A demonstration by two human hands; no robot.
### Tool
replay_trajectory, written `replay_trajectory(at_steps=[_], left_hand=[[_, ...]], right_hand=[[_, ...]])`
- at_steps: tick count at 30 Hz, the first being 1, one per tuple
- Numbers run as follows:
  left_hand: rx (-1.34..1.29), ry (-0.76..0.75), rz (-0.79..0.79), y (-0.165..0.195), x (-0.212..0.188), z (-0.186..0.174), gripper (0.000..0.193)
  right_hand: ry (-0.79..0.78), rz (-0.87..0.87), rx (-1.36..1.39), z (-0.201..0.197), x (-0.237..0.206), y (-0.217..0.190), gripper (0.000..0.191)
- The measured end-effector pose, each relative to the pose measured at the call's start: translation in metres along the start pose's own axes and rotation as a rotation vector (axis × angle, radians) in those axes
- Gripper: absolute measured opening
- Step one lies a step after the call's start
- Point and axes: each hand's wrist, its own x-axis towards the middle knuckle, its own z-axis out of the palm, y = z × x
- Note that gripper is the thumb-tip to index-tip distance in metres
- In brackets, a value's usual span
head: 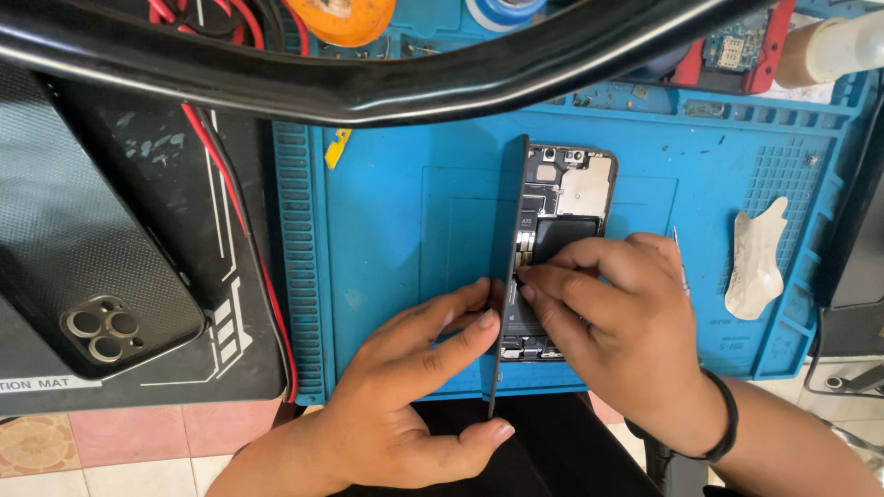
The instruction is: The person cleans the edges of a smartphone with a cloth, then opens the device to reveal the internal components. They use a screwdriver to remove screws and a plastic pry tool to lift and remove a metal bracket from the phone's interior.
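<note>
**one opened phone, two hands on it**

one opened phone (562, 212) lies on the blue repair mat (405, 212), internals up. its screen panel (512, 230) stands on edge along the phone's left side, hinged up.

left hand (405, 405): fingers pressed on the outer face of the screen panel, thumb under its near end, bracing it upright.

right hand (617, 322): fingertips bunched at the flex area by the panel's hinge side, resting over the battery; a thin metal tool (680, 262) sticks up behind the knuckles. can't tell if the fingers pinch anything. one black band on the wrist. the two hands nearly touch at the panel.

around: one second phone (83, 248), black textured back, three camera lenses, face down on a black mat (184, 184) to the left. one crumpled whitish scrap (755, 258) on the blue mat's right. one bare circuit board (737, 46) top right, one orange tape roll (345, 18) top centre, red wires (221, 175) along the mat edge.
</note>
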Motion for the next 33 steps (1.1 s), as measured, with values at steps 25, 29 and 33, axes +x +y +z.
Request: replay_trajectory(at_steps=[25, 29, 33], left_hand=[[-0.014, 0.001, 0.001, -0.001, -0.002, 0.0, 0.078], [-0.031, 0.007, -0.002, -0.002, -0.002, -0.001, 0.08], [-0.006, 0.007, -0.003, -0.002, -0.003, 0.0, 0.081]], right_hand=[[-0.139, 0.212, 0.258, -0.019, 0.017, 0.006, 0.029], [-0.153, 0.257, 0.113, -0.045, 0.007, 0.018, 0.029], [-0.132, 0.37, -0.004, -0.059, -0.014, 0.036, 0.028]])
